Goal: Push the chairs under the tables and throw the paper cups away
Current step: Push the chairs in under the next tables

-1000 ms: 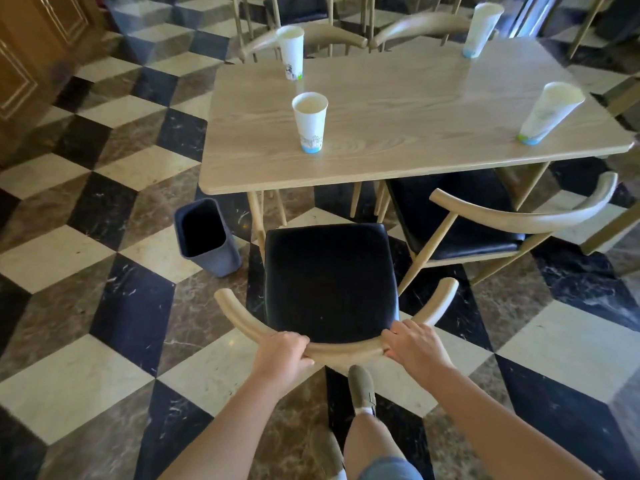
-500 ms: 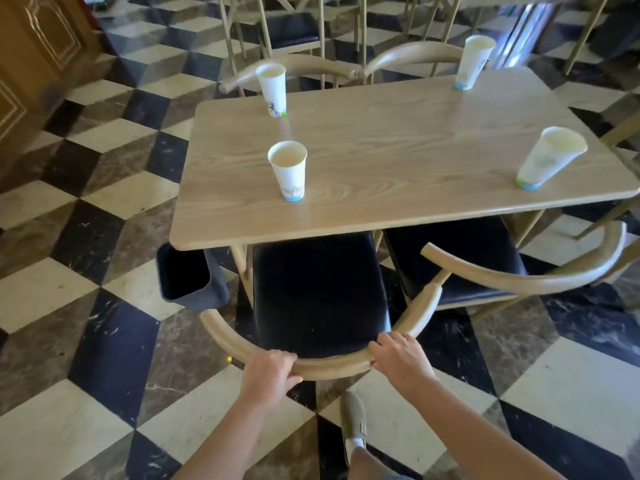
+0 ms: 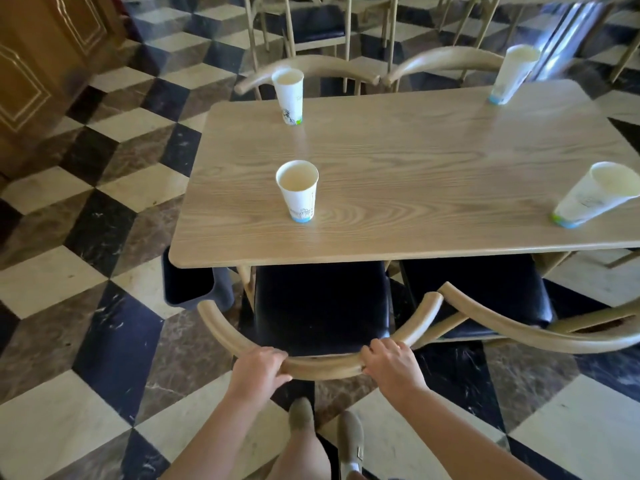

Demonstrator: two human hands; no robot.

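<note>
A wooden chair with a black seat [image 3: 322,306] stands partly under the near edge of the wooden table [image 3: 415,174]. My left hand [image 3: 258,370] and my right hand [image 3: 391,363] both grip its curved backrest rail. A second chair [image 3: 485,299] stands to its right, angled, its seat partly under the table. Several white paper cups stand upright on the table: one near me [image 3: 299,190], one at the far left [image 3: 289,95], one at the far right [image 3: 514,72] and one at the right edge [image 3: 595,195].
A dark bin [image 3: 187,289] stands on the chequered floor by the table's near left leg, half hidden by the tabletop. Two chairs [image 3: 311,65] are tucked in at the far side. More chairs stand beyond. A wooden cabinet [image 3: 41,64] is at the left.
The chair has slid forward, so its seat now reaches under the table edge. I have stepped closer to the table. Both hands kept their grip on the backrest.
</note>
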